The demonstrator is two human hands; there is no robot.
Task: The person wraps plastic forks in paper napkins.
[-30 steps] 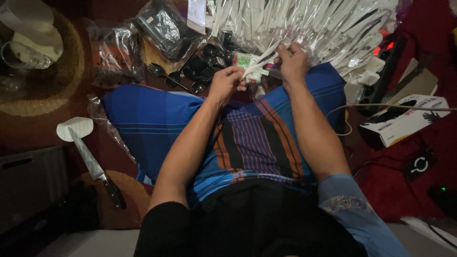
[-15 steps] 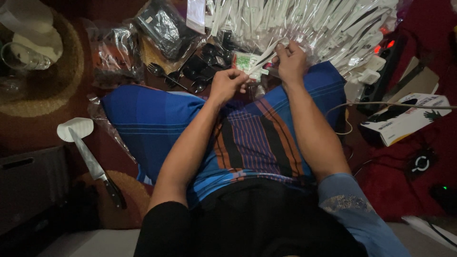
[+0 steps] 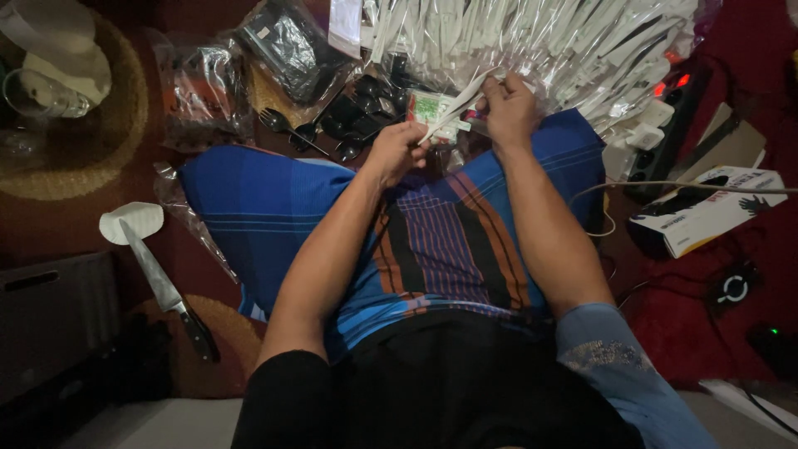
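Observation:
My left hand (image 3: 397,152) and my right hand (image 3: 507,104) hold the two ends of one long, narrow white sleeve (image 3: 455,104) above my lap, which is covered by a blue striped cloth (image 3: 432,241). The left hand pinches the lower end, the right hand the upper end. Just beyond the hands lie a small green-and-white packet (image 3: 432,108) and a heap of black plastic spoons (image 3: 357,116). A large pile of white sleeves in clear wrap (image 3: 540,41) spreads out behind the right hand.
A kitchen knife (image 3: 166,291) lies on the floor at left, its tip on a white paper piece. Clear bags of dark items (image 3: 204,91) sit at upper left. A white box (image 3: 706,212), a power strip (image 3: 673,116) and cables are at right.
Both hands stay in almost the same place on the sleeve; only small finger shifts show.

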